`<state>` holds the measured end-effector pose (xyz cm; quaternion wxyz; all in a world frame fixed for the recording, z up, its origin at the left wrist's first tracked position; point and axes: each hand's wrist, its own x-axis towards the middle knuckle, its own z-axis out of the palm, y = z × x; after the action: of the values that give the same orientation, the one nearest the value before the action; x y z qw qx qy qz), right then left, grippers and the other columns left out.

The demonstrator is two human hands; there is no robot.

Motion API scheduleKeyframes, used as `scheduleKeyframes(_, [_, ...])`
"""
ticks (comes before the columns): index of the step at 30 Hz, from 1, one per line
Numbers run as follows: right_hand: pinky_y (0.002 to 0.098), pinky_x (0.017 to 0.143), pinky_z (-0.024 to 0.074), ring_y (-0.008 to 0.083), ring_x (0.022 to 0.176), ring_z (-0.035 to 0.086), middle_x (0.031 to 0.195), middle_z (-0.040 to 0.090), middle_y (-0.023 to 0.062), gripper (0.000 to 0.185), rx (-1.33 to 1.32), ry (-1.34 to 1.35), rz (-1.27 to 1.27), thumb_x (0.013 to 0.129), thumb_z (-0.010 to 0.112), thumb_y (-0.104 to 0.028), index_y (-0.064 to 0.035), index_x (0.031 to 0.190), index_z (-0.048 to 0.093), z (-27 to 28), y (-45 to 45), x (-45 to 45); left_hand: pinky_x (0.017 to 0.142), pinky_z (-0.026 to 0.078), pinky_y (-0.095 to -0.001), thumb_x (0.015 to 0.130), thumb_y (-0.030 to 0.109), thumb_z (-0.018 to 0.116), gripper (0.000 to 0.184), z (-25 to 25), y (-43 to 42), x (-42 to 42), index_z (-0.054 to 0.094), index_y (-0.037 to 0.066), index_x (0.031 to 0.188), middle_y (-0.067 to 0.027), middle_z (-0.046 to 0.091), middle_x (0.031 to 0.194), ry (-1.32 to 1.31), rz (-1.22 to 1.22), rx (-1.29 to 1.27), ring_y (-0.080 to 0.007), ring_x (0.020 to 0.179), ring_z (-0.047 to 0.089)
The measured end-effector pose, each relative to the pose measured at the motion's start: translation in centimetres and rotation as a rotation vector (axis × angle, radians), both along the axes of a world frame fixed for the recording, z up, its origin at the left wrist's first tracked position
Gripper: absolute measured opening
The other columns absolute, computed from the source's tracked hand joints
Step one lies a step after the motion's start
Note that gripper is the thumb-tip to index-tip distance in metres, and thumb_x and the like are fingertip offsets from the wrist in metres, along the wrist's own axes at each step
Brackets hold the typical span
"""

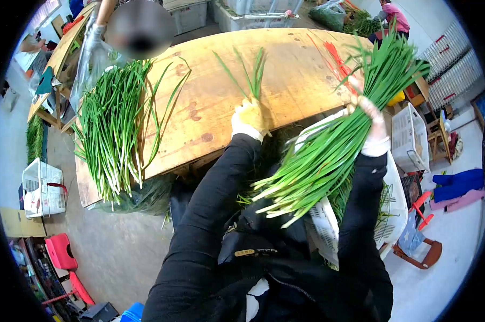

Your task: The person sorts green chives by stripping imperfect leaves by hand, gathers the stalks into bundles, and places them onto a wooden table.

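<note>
My right hand (372, 119), in a pale glove, is closed round a large bunch of garlic chives (320, 166). The bunch slants, with green tips toward the far right and white ends toward my body, over a white plastic crate (395, 201). My left hand (249, 117), in a yellow and white glove, is closed at the table's near edge. A few loose chive leaves (256, 75) stick out beyond its fingers. A big heap of chives (111, 123) lies on the left of the wooden table (199, 107). Red tie strips (336, 58) lie near my right hand.
Across the table's left corner a person's arm (104, 13) is beside a clear plastic bag (92, 61). White crates (248, 22) stand behind the table. Another person in pink (395, 19) sits at the far right. A white basket (43, 188) rests on the floor at left.
</note>
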<state>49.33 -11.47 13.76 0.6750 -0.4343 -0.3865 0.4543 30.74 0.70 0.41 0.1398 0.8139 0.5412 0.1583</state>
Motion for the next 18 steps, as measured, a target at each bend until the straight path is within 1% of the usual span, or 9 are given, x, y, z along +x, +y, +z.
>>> scheduleKeyframes(5, [0.0254,0.062,0.0469,0.0139,0.067,0.054,0.085,0.057,0.0064,0.039,-0.166,-0.143,0.062,0.073,0.060,-0.016,-0.0024,0.108,0.049,5.4,7.7,3.6,0.065,0.046,-0.0317,0.069,0.000,0.055,0.047,-4.2,2.0,-4.5,0.038,-0.004,0.113,-0.0149,0.053,0.088,-0.405,0.124,-0.037,-0.0251,0.077,0.055])
scheduleKeyframes(7, [0.0240,0.067,0.0455,0.0103,0.073,0.054,0.093,0.057,0.0029,0.041,-0.211,-0.295,0.095,0.076,0.057,-0.020,-0.0024,0.112,0.047,7.0,12.2,4.6,0.057,0.046,-0.0240,0.072,-0.003,0.050,0.042,-3.7,0.1,-7.3,0.038,-0.002,0.112,-0.0126,0.056,0.086,-1.241,-0.048,-0.666,-0.0158,0.066,0.056])
scheduleKeyframes(9, [0.0237,0.071,0.0452,0.0102,0.080,0.054,0.095,0.057,0.0043,0.042,-0.150,-0.401,0.317,0.078,0.057,-0.026,-0.0013,0.110,0.047,8.2,15.1,3.3,0.046,0.041,-0.0187,0.076,0.001,0.051,0.035,-3.2,-2.1,-8.8,0.042,0.000,0.110,-0.0049,0.057,0.076,-1.490,-0.069,-0.944,-0.0096,0.051,0.051])
scheduleKeyframes(10, [0.0253,0.072,0.0460,0.0128,0.082,0.055,0.100,0.056,0.0073,0.051,-0.150,-0.665,0.322,0.076,0.057,-0.035,0.0001,0.111,0.048,8.0,17.1,3.2,0.042,0.038,-0.0181,0.076,0.004,0.053,0.032,-2.2,-3.9,-8.8,0.045,0.000,0.107,-0.0029,0.056,0.069,-1.632,-0.015,-0.989,-0.0080,0.046,0.047])
scheduleKeyframes(11, [0.0268,0.074,0.0468,0.0153,0.085,0.057,0.105,0.055,0.0103,0.060,-0.146,-0.931,0.322,0.073,0.058,-0.045,0.0016,0.111,0.048,7.6,19.6,3.4,0.045,0.039,-0.0187,0.076,0.004,0.052,0.030,-3.2,-4.7,-9.0,0.047,0.002,0.106,-0.0026,0.056,0.069,-1.677,0.006,-1.031,-0.0087,0.048,0.047])
scheduleKeyframes(12, [0.0288,0.080,0.0439,0.0196,0.090,0.055,0.104,0.054,0.0143,0.083,-0.435,-1.059,0.277,0.063,0.060,-0.059,0.0056,0.113,0.045,6.5,23.5,4.8,0.047,0.040,-0.0195,0.076,0.003,0.052,0.030,-3.5,-5.6,-9.2,0.048,0.002,0.105,-0.0025,0.056,0.073,-1.715,0.014,-1.114,-0.0092,0.051,0.048])
scheduleKeyframes(13, [0.0327,0.086,0.0395,0.0250,0.095,0.053,0.102,0.054,0.0178,0.098,-0.546,-1.412,-0.009,0.055,0.058,-0.069,0.0078,0.114,0.043,5.6,24.8,4.0,0.049,0.041,-0.0204,0.075,0.002,0.052,0.029,-3.8,-6.3,-9.5,0.049,0.003,0.104,-0.0024,0.057,0.076,-1.752,0.018,-1.197,-0.0098,0.053,0.049])
scheduleKeyframes(15, [0.0354,0.089,0.0360,0.0296,0.101,0.049,0.103,0.053,0.0212,0.091,-0.152,-1.521,-0.304,0.063,0.051,-0.068,0.0077,0.112,0.044,-1.2,28.0,4.8,0.056,0.044,-0.0225,0.078,0.006,0.053,0.029,-4.2,-7.7,-10.3,0.047,0.002,0.106,-0.0037,0.055,0.096,-1.782,-0.024,-1.273,-0.0119,0.063,0.051])
scheduleKeyframes(18, [0.0320,0.090,0.0346,0.0229,0.107,0.045,0.111,0.050,0.0171,0.068,-0.235,-1.669,-0.196,0.069,0.057,-0.048,0.0004,0.115,0.045,-2.1,24.3,1.0,0.057,0.044,-0.0222,0.076,0.007,0.057,0.035,-4.8,-8.8,-11.1,0.045,0.002,0.108,-0.0042,0.054,0.103,-1.796,-0.009,-1.372,-0.0107,0.064,0.051])
